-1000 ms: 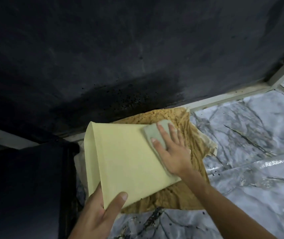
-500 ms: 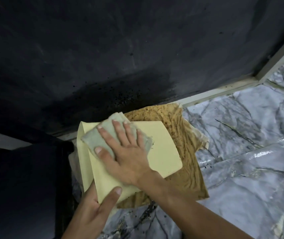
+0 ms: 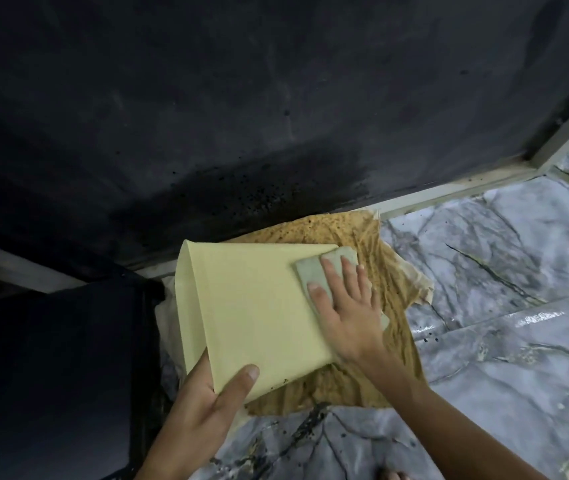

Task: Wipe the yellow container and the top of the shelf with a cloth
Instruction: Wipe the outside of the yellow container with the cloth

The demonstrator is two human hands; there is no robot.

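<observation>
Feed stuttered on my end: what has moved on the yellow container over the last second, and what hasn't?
The right hand swept the cloth from the yellow container's far right corner across to its far left, then back to the far right corner, where it presses flat now. The left hand kept its grip on the near corner, thumb on top. The container remains on the speckled brown sheet.

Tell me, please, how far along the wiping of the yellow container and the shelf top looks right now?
Done: nothing clearly finished. In hand: the left hand steadies the yellow container by its near corner while the right hand presses the cloth flat on its top face near the far right corner. Left: the marbled shelf top shows dark specks, and a stained brown sheet lies under the container.
</observation>
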